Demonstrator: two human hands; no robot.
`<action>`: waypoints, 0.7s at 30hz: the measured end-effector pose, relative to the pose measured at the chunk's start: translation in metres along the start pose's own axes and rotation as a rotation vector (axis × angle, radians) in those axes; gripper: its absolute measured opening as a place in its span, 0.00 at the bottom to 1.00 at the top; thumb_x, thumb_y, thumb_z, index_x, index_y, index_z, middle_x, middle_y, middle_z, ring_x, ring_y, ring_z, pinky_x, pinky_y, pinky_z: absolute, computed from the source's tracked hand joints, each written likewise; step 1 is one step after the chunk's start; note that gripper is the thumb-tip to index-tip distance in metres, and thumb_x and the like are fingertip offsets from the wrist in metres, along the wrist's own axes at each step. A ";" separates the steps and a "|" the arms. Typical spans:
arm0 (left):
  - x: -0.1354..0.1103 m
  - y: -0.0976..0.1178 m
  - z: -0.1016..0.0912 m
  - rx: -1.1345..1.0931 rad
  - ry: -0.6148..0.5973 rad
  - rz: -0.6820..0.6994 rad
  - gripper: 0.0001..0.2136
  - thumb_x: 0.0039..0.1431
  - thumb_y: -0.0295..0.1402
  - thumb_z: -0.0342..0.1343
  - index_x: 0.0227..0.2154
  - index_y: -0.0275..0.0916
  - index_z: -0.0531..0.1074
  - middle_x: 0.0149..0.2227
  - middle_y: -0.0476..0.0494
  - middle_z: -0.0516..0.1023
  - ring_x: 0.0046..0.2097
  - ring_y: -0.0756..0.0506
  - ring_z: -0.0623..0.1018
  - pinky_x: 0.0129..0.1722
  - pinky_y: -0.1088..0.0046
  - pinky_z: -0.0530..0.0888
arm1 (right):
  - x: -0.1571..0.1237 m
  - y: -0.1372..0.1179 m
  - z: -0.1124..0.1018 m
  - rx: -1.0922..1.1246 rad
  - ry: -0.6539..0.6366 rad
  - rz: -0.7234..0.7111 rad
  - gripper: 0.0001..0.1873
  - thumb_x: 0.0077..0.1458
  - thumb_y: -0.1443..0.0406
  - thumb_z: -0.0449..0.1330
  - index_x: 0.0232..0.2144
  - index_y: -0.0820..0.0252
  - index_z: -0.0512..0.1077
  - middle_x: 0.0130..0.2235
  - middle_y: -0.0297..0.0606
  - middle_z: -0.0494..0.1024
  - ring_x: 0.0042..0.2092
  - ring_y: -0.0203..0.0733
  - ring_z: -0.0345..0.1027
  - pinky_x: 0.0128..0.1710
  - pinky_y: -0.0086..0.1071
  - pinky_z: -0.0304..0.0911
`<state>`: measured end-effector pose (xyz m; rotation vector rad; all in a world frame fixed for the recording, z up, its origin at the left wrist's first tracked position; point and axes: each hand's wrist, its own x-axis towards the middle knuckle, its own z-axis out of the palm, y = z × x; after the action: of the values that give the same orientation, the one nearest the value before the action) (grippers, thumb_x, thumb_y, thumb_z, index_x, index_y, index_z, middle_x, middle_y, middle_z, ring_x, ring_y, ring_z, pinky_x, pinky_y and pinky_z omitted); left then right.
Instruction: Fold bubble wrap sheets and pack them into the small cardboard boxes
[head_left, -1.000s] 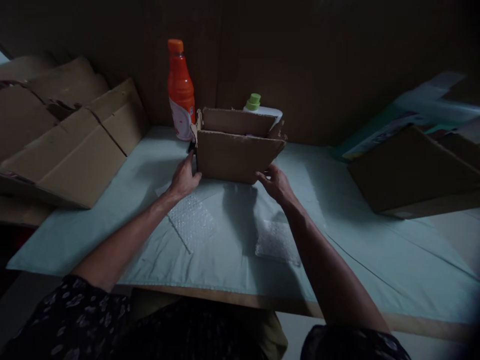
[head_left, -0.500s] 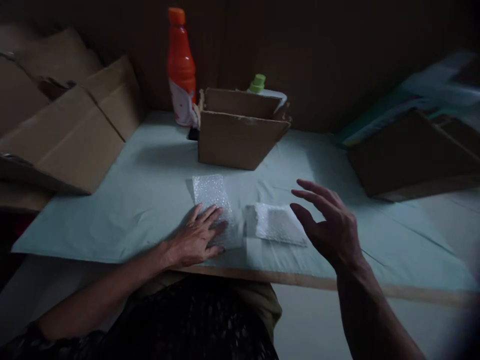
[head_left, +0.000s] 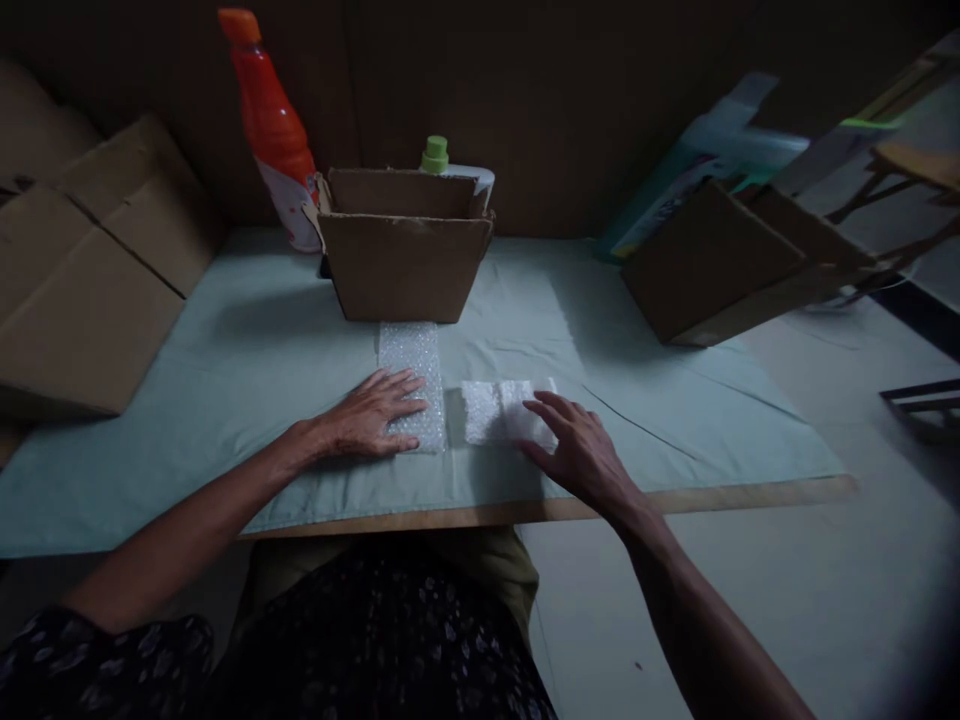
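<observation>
My left hand [head_left: 379, 412] lies flat with fingers spread on a strip of bubble wrap [head_left: 411, 345], pressing it to the cloth. The strip's far end reaches the base of the small cardboard box [head_left: 405, 268]. To its right lies a smaller, whitish bubble-wrap piece [head_left: 491, 412], which looks folded or layered; whether anything is inside cannot be seen. My right hand [head_left: 577, 440] is over the right end of this piece, fingers apart and curved, thumb near its front edge. The fingertips seem to touch it, and the hand covers part of it.
A pale green cloth [head_left: 285, 340] covers the table. Behind the small box stand an orange-red bottle [head_left: 274, 120] and a green-capped bottle [head_left: 435, 155]. A large carton [head_left: 90, 290] is at left. Another box [head_left: 712, 265] and a blue-green bottle [head_left: 667, 190] stand at right.
My right hand has come down from above the cloth onto the right end of the smaller bubble-wrap piece. The left hand stays flat on the strip. The view has swung to the right.
</observation>
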<state>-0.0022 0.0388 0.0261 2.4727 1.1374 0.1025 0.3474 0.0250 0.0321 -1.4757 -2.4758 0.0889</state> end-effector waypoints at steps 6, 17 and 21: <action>-0.030 0.018 0.024 -0.094 0.432 -0.173 0.22 0.66 0.40 0.52 0.59 0.35 0.71 0.63 0.32 0.71 0.65 0.37 0.68 0.65 0.52 0.66 | 0.012 0.014 0.020 0.233 0.101 0.159 0.14 0.63 0.63 0.54 0.38 0.57 0.80 0.46 0.44 0.84 0.46 0.51 0.78 0.46 0.43 0.72; -0.023 0.043 0.034 0.061 0.571 -0.463 0.14 0.64 0.33 0.50 0.45 0.36 0.79 0.41 0.37 0.80 0.46 0.36 0.77 0.50 0.56 0.75 | 0.042 -0.007 -0.005 0.082 -0.064 -0.012 0.23 0.58 0.73 0.55 0.54 0.57 0.76 0.58 0.47 0.76 0.54 0.54 0.73 0.52 0.47 0.70; -0.020 0.049 0.030 0.083 0.539 -0.529 0.14 0.62 0.33 0.52 0.45 0.35 0.79 0.42 0.35 0.79 0.47 0.35 0.77 0.52 0.56 0.74 | 0.058 0.001 0.006 -0.082 -0.236 -0.101 0.28 0.55 0.79 0.52 0.52 0.56 0.77 0.60 0.46 0.75 0.55 0.53 0.72 0.53 0.48 0.69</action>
<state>0.0260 -0.0145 0.0206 2.1759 2.0134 0.5989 0.3199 0.0767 0.0370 -1.4436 -2.7678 0.1522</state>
